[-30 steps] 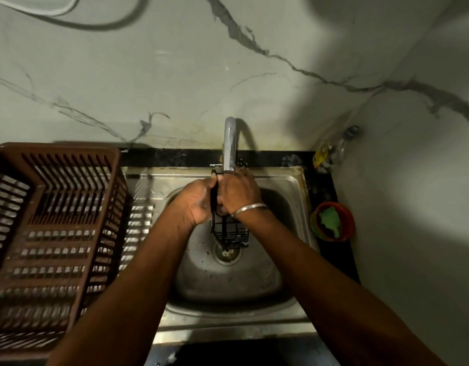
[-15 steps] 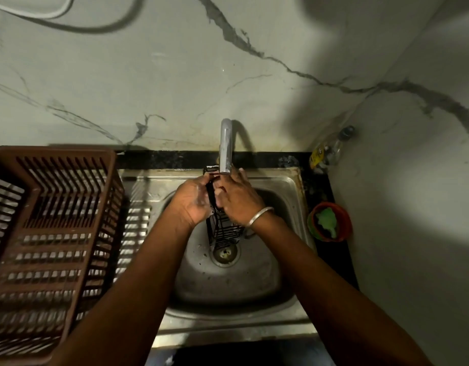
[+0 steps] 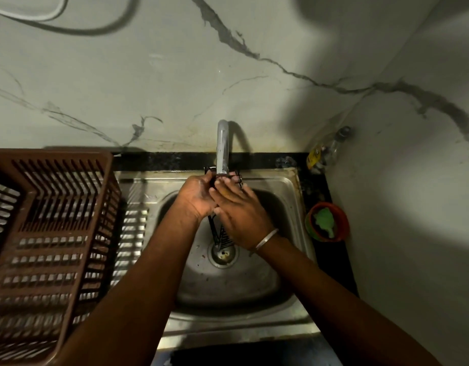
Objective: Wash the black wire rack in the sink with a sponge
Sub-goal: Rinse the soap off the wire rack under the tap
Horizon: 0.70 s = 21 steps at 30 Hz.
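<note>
standing almost upright over the basin of the steel sink (image 3: pixel 289 180), the black wire rack (image 3: pixel 223 239) ran its long axis from just under the faucet (image 3: pixel 222 146) spout at the far side down toward the drain (image 3: pixel 223 253), with its lower end hanging just above the drain and its upper corner showing behind the fingertips near the spout. only thin slices of it showed, since both hands covered its middle. the left hand (image 3: pixel 195 199) wrapped around the rack from the left, fingers curled over its upper edge, gripping it. the right hand (image 3: pixel 241 215) lay flat against the rack's right face, fingers extended and pointed up toward the spout, pressing on it rather than clasping it. a metal bangle (image 3: pixel 266 239) sat on the right wrist. whether water was running could not be told in the dim light, and no sponge could be made out between the hands.

to the left, a brown plastic dish basket (image 3: pixel 51 223) stood on the sink's ribbed drainboard (image 3: pixel 130 233), slats facing up. to the right, on the black counter (image 3: pixel 336 260), an orange bowl (image 3: pixel 343 223) held a green scrubber (image 3: pixel 324 220), well apart from the hands. a clear bottle with a yellow label (image 3: pixel 324 151) leaned in the back corner against the marbled wall (image 3: pixel 149 75).
</note>
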Tool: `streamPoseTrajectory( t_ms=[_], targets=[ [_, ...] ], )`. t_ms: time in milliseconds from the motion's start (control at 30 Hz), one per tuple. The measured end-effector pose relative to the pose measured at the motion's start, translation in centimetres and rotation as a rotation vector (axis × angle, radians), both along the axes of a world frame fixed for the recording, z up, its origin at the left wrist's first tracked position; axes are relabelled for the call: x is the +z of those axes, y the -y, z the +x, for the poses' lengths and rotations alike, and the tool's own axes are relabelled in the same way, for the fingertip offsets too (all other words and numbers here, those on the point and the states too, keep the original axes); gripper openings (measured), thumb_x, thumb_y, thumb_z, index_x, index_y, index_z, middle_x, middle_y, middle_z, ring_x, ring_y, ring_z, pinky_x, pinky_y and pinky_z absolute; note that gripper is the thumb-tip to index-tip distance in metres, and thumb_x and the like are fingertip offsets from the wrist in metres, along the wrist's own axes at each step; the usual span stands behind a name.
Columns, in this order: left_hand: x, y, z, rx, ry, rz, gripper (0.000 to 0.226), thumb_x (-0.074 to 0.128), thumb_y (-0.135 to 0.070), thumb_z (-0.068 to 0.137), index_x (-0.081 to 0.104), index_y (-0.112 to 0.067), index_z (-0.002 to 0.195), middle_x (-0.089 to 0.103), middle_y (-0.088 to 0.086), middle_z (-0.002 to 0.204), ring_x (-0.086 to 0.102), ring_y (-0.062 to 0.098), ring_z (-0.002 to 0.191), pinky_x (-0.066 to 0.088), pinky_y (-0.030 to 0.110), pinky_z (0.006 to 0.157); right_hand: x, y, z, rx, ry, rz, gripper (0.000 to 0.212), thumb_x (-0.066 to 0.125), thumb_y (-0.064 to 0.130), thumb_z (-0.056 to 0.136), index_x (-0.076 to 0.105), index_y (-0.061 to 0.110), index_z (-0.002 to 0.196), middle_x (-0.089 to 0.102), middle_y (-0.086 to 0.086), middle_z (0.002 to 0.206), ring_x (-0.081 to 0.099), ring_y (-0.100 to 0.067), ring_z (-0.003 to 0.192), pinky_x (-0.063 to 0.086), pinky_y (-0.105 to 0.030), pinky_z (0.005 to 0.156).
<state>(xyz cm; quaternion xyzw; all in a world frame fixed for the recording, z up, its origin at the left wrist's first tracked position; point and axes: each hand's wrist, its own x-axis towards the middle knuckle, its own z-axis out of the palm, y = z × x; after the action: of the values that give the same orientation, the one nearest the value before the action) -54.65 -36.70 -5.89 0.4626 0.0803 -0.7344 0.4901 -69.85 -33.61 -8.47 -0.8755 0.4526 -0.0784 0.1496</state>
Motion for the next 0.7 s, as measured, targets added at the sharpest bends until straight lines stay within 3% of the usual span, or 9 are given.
streamPoseTrajectory(
  t_ms=[67, 133, 233, 267, 333, 433, 500, 600, 700],
  targets=[
    [0.2, 0.3, -0.3, 0.052, 0.001, 0.016, 0.044, 0.036, -0.021, 0.115, 0.068, 0.005, 0.102, 0.076, 0.024, 0.082, 0.076, 0.031, 0.074, 0.065, 0.037, 0.063, -0.4, -0.4, -0.5, -0.053, 0.036, 0.02, 0.068, 0.028, 0.056, 0.103, 0.033, 0.025, 0.163, 0.022, 0.001, 0.173, 0.012, -0.033, 0.161, 0.018, -0.06, 0.127],
    [0.1, 0.7, -0.4, 0.096, -0.013, 0.04, 0.042, 0.038, -0.022, 0.115, 0.068, 0.006, 0.108, 0.074, 0.024, 0.076, 0.075, 0.029, 0.064, 0.065, 0.038, 0.056, -1.1, -0.8, -0.8, -0.039, 0.044, 0.038, 0.083, 0.039, 0.062, 0.097, 0.021, 0.021, 0.167, 0.01, -0.002, 0.176, -0.004, -0.031, 0.162, 0.013, -0.056, 0.129],
    [0.1, 0.8, -0.5, 0.131, 0.003, 0.039, 0.042, 0.04, -0.025, 0.115, 0.067, 0.006, 0.112, 0.072, 0.022, 0.074, 0.074, 0.028, 0.06, 0.063, 0.037, 0.05, -1.1, -0.3, -1.2, 0.068, 0.198, 0.005, 0.08, 0.061, 0.044, 0.098, 0.03, 0.009, 0.163, 0.019, -0.011, 0.173, -0.018, -0.013, 0.159, 0.007, -0.043, 0.132],
    [-0.1, 0.6, -0.6, 0.131, 0.001, 0.014, 0.042, 0.04, -0.025, 0.116, 0.066, 0.007, 0.11, 0.072, 0.021, 0.076, 0.075, 0.028, 0.06, 0.064, 0.038, 0.052, -1.1, 0.1, -1.2, 0.095, 0.242, 0.023, 0.075, 0.063, 0.04, 0.099, 0.035, 0.006, 0.16, 0.024, -0.014, 0.171, -0.01, -0.015, 0.161, 0.007, -0.041, 0.132],
    [-0.4, 0.3, -0.6, 0.104, -0.01, -0.025, 0.033, 0.045, -0.02, 0.114, 0.066, 0.005, 0.114, 0.072, 0.019, 0.087, 0.075, 0.028, 0.069, 0.067, 0.038, 0.063, -0.5, 1.3, -1.0, 0.107, 0.272, 0.069, 0.066, 0.059, 0.036, 0.099, 0.046, 0.002, 0.154, 0.038, -0.019, 0.164, 0.021, -0.027, 0.159, 0.017, -0.044, 0.131],
    [-0.5, -0.3, -0.7, 0.012, 0.011, -0.03, 0.025, 0.047, -0.014, 0.11, 0.066, -0.005, 0.098, 0.068, 0.011, 0.081, 0.069, 0.02, 0.06, 0.062, 0.028, 0.057, 1.1, 2.4, -0.3, 0.053, 0.383, 0.015, 0.04, 0.055, 0.025, 0.095, 0.073, 0.001, 0.122, 0.072, -0.02, 0.124, 0.066, -0.033, 0.117, 0.051, -0.045, 0.107],
    [-0.4, -0.8, -1.5, -0.027, -0.002, 0.014, 0.032, 0.041, -0.014, 0.111, 0.063, -0.01, 0.088, 0.064, 0.005, 0.069, 0.062, 0.014, 0.054, 0.055, 0.022, 0.048, 1.9, 3.0, 0.1, 0.009, 0.437, 0.002, 0.022, 0.059, 0.012, 0.093, 0.078, 0.004, 0.101, 0.076, -0.015, 0.1, 0.071, -0.028, 0.092, 0.058, -0.038, 0.092],
    [-1.1, -1.4, -2.2, 0.024, -0.025, 0.046, 0.032, 0.036, -0.01, 0.11, 0.063, -0.007, 0.093, 0.062, 0.007, 0.076, 0.064, 0.014, 0.062, 0.057, 0.021, 0.05, 1.6, 3.9, 1.0, 0.007, 0.387, 0.022, 0.011, 0.068, 0.0, 0.086, 0.077, 0.006, 0.087, 0.073, -0.011, 0.088, 0.068, -0.025, 0.082, 0.061, -0.048, 0.08],
    [-1.0, -1.3, -1.5, 0.1, -0.108, -0.002, 0.034, 0.033, -0.012, 0.111, 0.064, -0.002, 0.101, 0.064, 0.012, 0.09, 0.068, 0.019, 0.08, 0.059, 0.024, 0.074, 0.8, 3.6, 1.2, 0.028, 0.359, -0.037, 0.022, 0.06, 0.023, 0.089, 0.076, 0.014, 0.1, 0.073, -0.004, 0.103, 0.064, -0.022, 0.099, 0.051, -0.046, 0.097]
  ],
)
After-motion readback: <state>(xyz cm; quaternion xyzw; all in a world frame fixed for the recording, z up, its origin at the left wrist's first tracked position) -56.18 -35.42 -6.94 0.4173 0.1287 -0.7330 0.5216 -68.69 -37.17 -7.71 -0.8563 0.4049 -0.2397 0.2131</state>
